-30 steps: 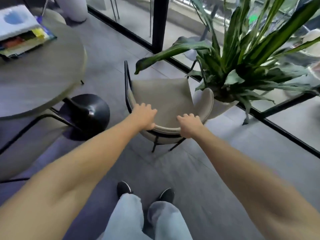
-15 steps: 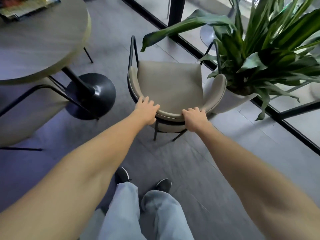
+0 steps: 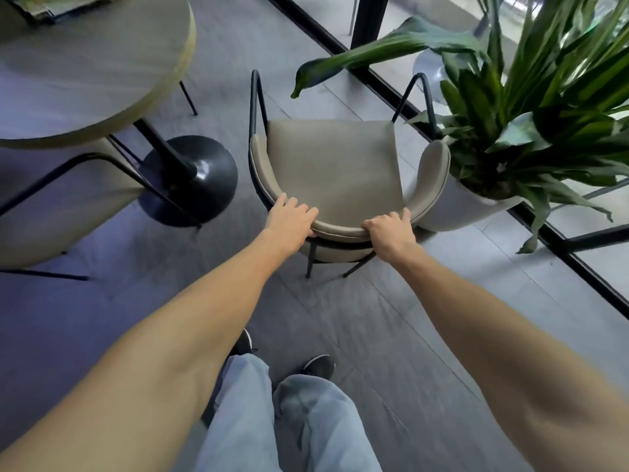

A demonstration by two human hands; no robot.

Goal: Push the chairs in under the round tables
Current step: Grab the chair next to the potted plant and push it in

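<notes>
A beige padded chair [image 3: 332, 165] with a thin black metal frame stands in front of me, its curved backrest nearest. My left hand [image 3: 289, 218] grips the backrest's left part and my right hand [image 3: 391, 233] grips its right part. The round table [image 3: 92, 80] with a pale edge stands at the upper left on a black pedestal base [image 3: 194, 180]. The chair is to the right of the table, not under it. A second beige chair [image 3: 51, 206] is tucked partly under the table at the left.
A large potted plant [image 3: 510, 131] in a white pot touches the chair's right armrest. A black-framed glass wall [image 3: 578, 267] runs diagonally behind it. Books lie on the table's far side [image 3: 51, 8]. Grey floor [image 3: 374, 335] lies open around my feet.
The view has moved closer to the chair and table. Both hands stay gripped on the backrest, and the chair now sits nearer the pedestal base.
</notes>
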